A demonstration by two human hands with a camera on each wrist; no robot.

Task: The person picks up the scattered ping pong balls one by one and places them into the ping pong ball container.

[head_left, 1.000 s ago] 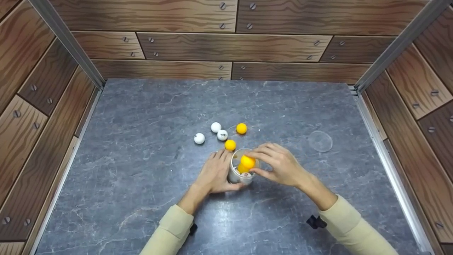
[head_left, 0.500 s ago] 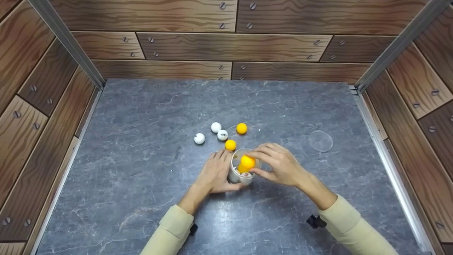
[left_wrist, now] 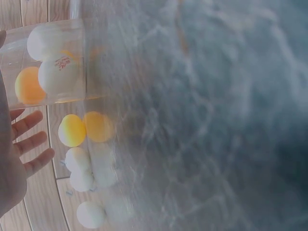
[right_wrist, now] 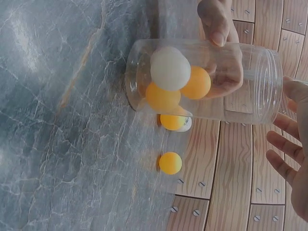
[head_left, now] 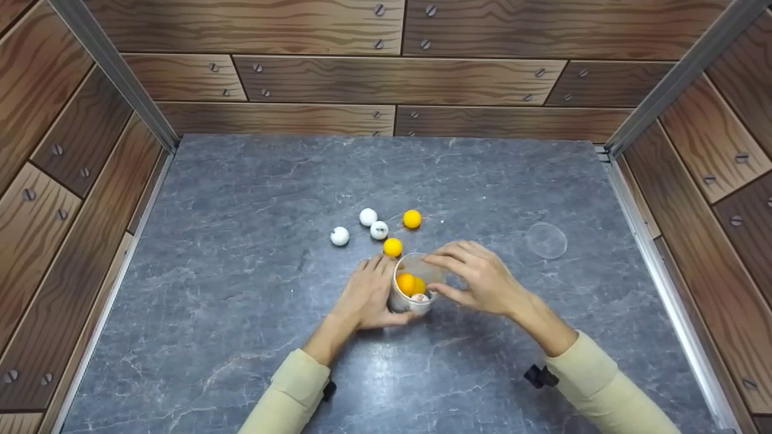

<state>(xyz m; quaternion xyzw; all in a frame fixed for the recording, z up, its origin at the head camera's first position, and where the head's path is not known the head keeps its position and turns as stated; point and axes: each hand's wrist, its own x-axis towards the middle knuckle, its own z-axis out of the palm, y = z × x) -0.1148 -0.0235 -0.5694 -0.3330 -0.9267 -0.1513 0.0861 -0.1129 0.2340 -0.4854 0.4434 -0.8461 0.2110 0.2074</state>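
Note:
A clear plastic jar [head_left: 431,270] stands upright, its mouth uncovered. My left hand [head_left: 367,295] holds it from the left, thumb on the near side and fingers round the far side. Inside lie orange table tennis balls [head_left: 406,284] and white ones; a white ball [left_wrist: 60,74] with red print shows through the wall. My right hand [head_left: 479,280] is at the jar's right rim, thumb and fingers spread apart with nothing between them. In the right wrist view its fingers [right_wrist: 284,163] reach past the jar's threaded mouth.
Behind the jar lie two loose orange balls, one close to it [head_left: 392,247] and another farther back [head_left: 412,219]. Several white balls [head_left: 340,235] sit to their left. A clear round lid [head_left: 546,240] lies flat at the right. Wood-patterned walls [head_left: 398,78] enclose the grey marbled table [head_left: 241,289].
The orange ball that my right fingers pinched over the mouth is now down in the jar, toward its left side. Those fingers have let go and drawn slightly back. My left hand stays put.

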